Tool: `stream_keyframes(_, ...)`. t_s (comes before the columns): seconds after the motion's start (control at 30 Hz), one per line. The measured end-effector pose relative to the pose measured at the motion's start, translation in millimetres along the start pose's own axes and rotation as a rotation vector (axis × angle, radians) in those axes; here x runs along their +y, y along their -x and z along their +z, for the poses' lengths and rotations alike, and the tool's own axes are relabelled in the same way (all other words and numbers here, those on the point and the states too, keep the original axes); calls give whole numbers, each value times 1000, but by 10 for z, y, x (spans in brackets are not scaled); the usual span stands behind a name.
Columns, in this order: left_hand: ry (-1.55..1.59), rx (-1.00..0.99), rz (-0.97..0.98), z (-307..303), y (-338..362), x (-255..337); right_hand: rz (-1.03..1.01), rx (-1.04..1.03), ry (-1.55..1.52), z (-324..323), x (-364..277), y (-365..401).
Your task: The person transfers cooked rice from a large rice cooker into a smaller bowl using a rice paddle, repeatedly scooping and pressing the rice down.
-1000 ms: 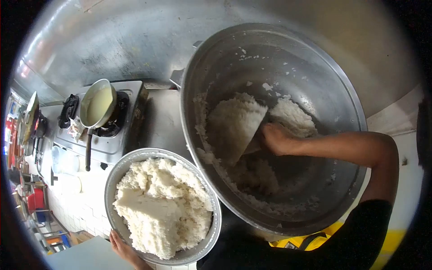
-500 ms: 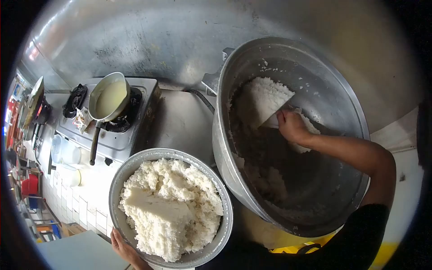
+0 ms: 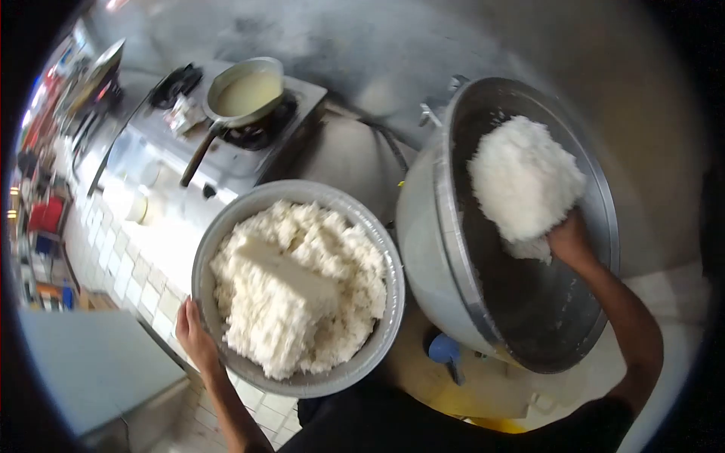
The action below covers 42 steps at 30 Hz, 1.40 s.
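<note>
The round grey metal bowl (image 3: 393, 298) at near left, its rim gripped by the left hand (image 3: 192, 336), is already heaped with white cooked rice (image 3: 294, 283), while the right hand (image 3: 568, 240) clasps from below another big white rice mound (image 3: 522, 177) over the tilted large steel pot (image 3: 421, 219) on the right, which looks almost emptied.

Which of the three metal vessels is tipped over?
The big pot on the right, mouth tilted sideways; the rice bowl and stove saucepan sit level.

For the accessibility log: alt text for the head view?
The right hand holds a heap of rice at the mouth of a large tilted pot; the left hand grips the rim of a bowl piled with rice. A saucepan sits on a stove behind.
</note>
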State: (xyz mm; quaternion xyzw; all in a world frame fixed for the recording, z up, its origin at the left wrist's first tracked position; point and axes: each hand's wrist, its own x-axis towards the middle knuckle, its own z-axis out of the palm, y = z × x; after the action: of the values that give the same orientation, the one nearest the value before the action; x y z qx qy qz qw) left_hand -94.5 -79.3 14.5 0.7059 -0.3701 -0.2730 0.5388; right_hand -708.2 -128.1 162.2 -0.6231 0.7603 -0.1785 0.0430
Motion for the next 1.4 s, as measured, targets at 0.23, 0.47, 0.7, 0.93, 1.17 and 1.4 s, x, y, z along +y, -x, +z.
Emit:
stream_keyframes(0.23, 291, -44, -102, 61, 26, 52, -273, -213, 516, -1470, -92, 484)
stream_keyframes(0.47, 410, -32, -121, 92, 49, 118, -356, -308, 560, -1283, -1959, 359)
stream_keyframes(0.7, 411, -68, -121, 43, 63, 113, -1028, -200, 835, 129, -3394, 93)
stream_keyframes(0.93, 412, -92, -88, 29, 18, -33, -953, -299, 1048, 256, -3526, 97)
stream_keyframes(1.17, 452, -104, -99, 32, 17, 15, -763, -432, 885, -222, -3612, 298)
stream_keyframes(1.4, 491, -59, -118, 105, 45, 37, -693, -471, 701, -93, -3482, 632)
